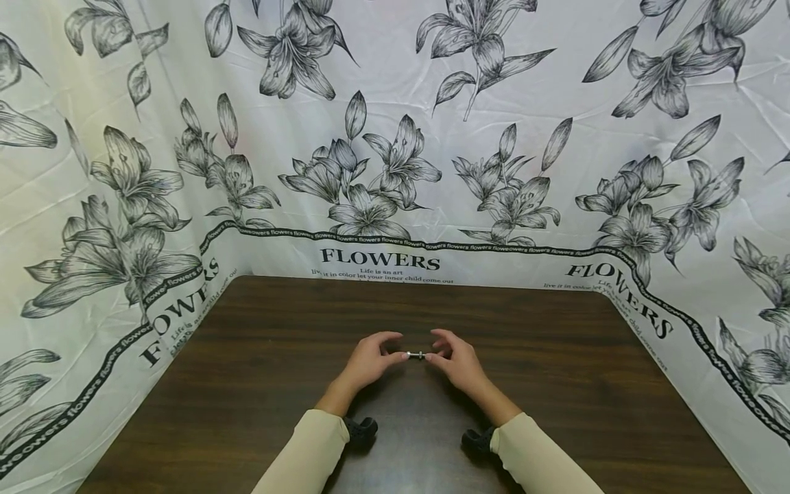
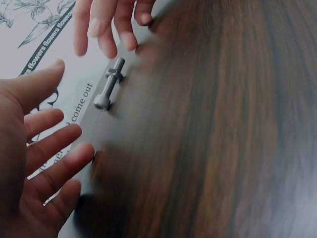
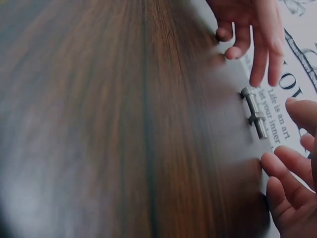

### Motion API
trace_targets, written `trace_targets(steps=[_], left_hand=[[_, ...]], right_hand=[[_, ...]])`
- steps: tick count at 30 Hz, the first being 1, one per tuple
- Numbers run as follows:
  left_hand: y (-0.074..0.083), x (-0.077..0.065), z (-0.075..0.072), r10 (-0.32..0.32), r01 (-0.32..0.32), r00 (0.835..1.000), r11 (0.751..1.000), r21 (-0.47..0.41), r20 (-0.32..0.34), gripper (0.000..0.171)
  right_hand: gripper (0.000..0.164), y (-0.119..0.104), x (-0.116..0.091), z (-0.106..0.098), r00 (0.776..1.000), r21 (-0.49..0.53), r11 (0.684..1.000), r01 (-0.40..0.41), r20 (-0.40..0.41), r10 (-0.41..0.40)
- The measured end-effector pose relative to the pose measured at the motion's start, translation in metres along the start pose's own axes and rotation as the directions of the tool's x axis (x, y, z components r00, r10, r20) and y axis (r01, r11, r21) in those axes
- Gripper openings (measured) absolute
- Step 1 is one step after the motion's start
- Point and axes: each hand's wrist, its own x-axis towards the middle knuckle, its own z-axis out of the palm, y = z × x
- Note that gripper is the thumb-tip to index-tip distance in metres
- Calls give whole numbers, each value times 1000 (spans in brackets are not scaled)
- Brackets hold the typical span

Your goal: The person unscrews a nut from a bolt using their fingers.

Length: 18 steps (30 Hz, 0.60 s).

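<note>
White cloth (image 1: 395,89) reading "FLOWERS" and "Life is an art" stands behind the table (image 1: 197,384); the left grip (image 1: 369,358) is released, a metal bolt (image 2: 106,90) lies between, its nut (image 3: 256,117) clearest in the wrist views; the right grip (image 1: 459,361) is released too.

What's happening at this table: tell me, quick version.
A person has both bare hands around a small metal bolt lying on the dark wooden table. The left hand is by the bolt's head, the right hand by its other end. Both have fingers loosely spread, and neither is gripping it. A nut sits partway along the bolt.
</note>
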Motion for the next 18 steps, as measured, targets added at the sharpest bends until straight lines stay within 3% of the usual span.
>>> trace_targets(steps=[6,11,18], left_hand=[[5,4,10,-42,46,998,994,100,-49,42],[8,6,18,-92,109,992,972,208,-88,36],[14,7,25,-145,174,981,951,257,-130,30]], right_hand=[[35,0,4,6,1000,-62,998,-2,-5,1],[29,2,6,10,1000,-164,986,11,-2,-11],[25,1,7,13,1000,-240,971,20,2,-21]])
